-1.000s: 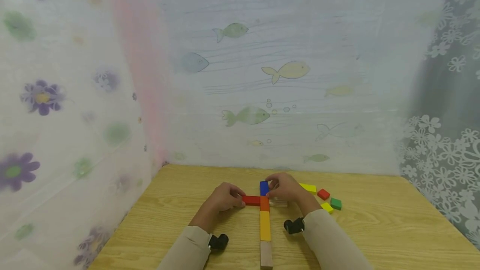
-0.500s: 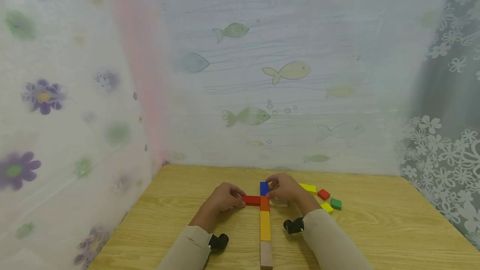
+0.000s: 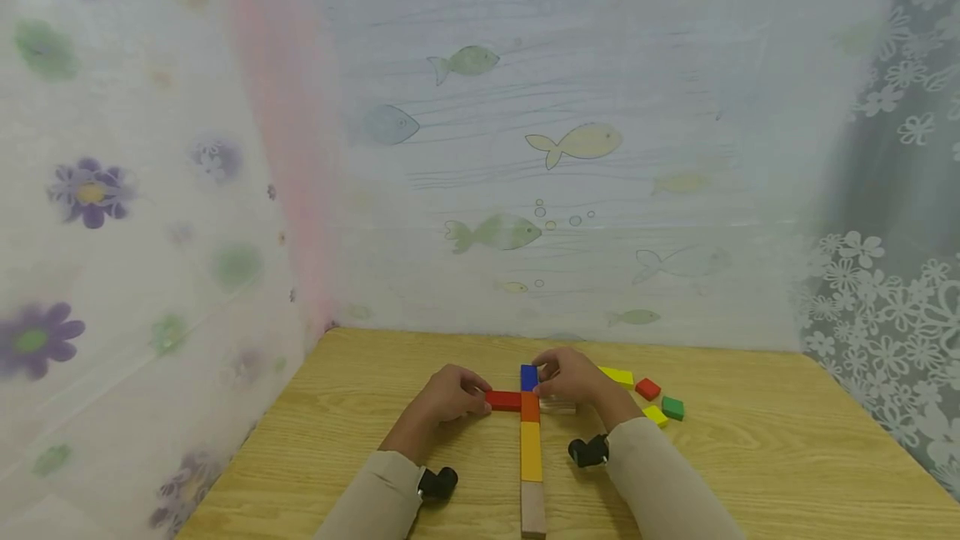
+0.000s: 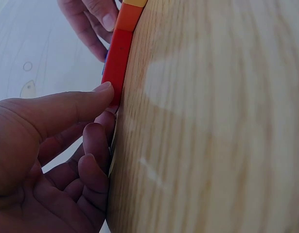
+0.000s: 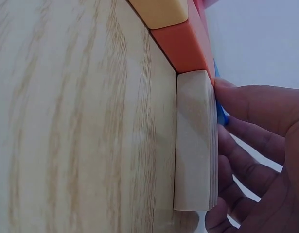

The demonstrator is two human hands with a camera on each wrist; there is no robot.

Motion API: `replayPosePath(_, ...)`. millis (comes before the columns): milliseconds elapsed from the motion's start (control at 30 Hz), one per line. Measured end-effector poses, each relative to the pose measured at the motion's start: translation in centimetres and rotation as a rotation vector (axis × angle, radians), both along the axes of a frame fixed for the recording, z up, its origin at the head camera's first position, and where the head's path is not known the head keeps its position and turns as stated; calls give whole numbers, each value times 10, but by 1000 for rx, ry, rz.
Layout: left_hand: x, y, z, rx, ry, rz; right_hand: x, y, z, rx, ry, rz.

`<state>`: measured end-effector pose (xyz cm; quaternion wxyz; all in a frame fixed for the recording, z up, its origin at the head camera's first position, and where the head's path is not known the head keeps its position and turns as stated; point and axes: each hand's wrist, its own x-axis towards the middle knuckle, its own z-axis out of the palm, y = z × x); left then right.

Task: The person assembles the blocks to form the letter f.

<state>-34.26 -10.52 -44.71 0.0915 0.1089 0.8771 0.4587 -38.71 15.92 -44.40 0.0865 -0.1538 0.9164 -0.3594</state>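
Observation:
In the head view my left hand (image 3: 450,394) pinches the outer end of a red block (image 3: 504,401) between thumb and fingers. My right hand (image 3: 572,373) holds a small blue block (image 3: 529,377), thumb near its close end and index finger at its far end. An orange block (image 3: 530,407) lies where the arms of a cross-like layout meet, the red block's inner end against it. On its right, a ridged plain wooden block (image 5: 193,141) butts up to it, partly under my right hand. A yellow-orange block (image 3: 531,452) and a plain wooden block (image 3: 533,509) continue the line toward me.
Right of my right hand lie loose blocks: a long yellow one (image 3: 618,377), a red one (image 3: 647,388), a green one (image 3: 672,408) and another yellow one (image 3: 655,416). The wood-grain table (image 3: 360,390) ends at a fish-patterned curtain (image 3: 480,190) behind.
The blue block's far edge has come very slightly nearer to the orange block. Both hands keep about the same places, and the other blocks stay put.

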Motion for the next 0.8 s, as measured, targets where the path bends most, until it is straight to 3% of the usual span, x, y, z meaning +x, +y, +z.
replayPosePath(800, -3, 0, -1, -14, 3, 6, 0, -1, -1, -4, 17, 25)
